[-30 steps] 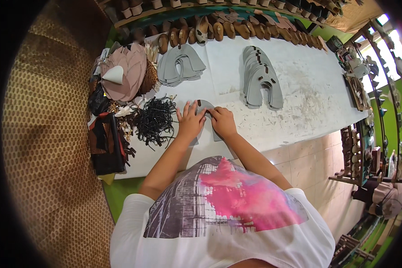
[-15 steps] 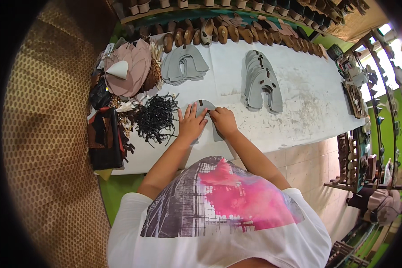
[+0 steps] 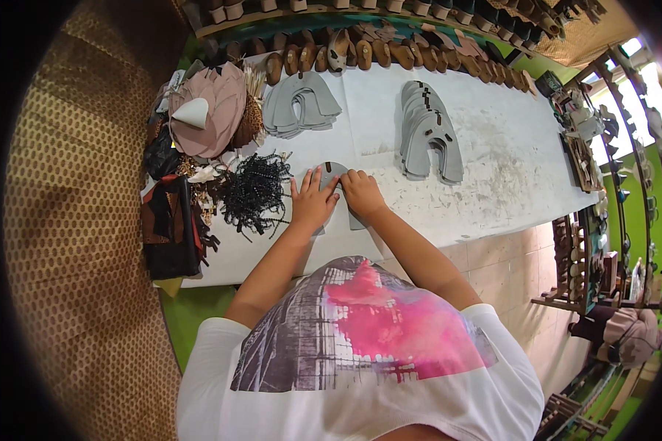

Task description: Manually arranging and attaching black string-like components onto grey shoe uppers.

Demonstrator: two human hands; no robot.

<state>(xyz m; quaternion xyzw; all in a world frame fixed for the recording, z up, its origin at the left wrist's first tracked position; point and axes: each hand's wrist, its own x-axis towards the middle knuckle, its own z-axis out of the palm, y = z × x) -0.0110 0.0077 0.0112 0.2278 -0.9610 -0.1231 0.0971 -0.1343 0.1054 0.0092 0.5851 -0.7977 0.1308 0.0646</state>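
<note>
Away from stacks [image 3: 421,126], left hand [image 3: 314,203] spreads; right hand [image 3: 362,194], grip unclear, touches arch's edge [image 3: 338,168].

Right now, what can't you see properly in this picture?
All in the head view:
Part of the flat grey arch-shaped piece, hidden under the left hand and right hand.
Lower layers of the stack of grey arches further right, covered by upper ones.
Tops of things on the brown shelf, cut off by the upper edge.
Black stringy tangle: strands too fine to count.
</note>
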